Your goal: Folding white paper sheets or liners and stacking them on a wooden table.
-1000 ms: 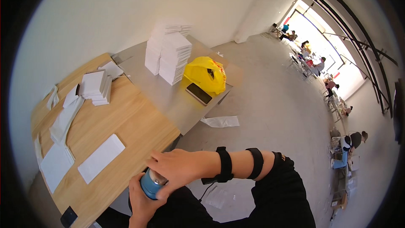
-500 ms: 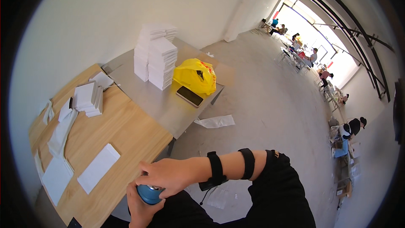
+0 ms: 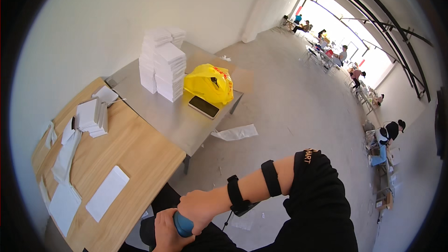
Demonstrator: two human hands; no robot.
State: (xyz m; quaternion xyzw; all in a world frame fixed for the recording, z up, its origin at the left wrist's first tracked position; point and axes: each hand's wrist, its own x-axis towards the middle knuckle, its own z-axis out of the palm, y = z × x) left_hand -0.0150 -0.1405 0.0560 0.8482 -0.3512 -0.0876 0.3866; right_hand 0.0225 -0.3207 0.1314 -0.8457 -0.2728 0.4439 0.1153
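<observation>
hands meet low over the lap: the right hand (image 3: 198, 209) is clenched around a blue rounded object (image 3: 183, 224), and the left hand (image 3: 167, 230) grips it from below. just beside them, a wooden tabletop (image 3: 135, 151) carries white sheets (image 3: 106, 192); a yellow bag (image 3: 210, 83) sits well apart.

blue object (image 3: 183, 224) mostly hidden by hands

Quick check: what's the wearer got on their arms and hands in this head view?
Both hands are bare. The right hand comes off a bare forearm with two black bands: one at the wrist, with a thin black cable hanging from it, and one nearer the elbow. Above is a short black sleeve with small pale print. The left hand shows no band.
</observation>
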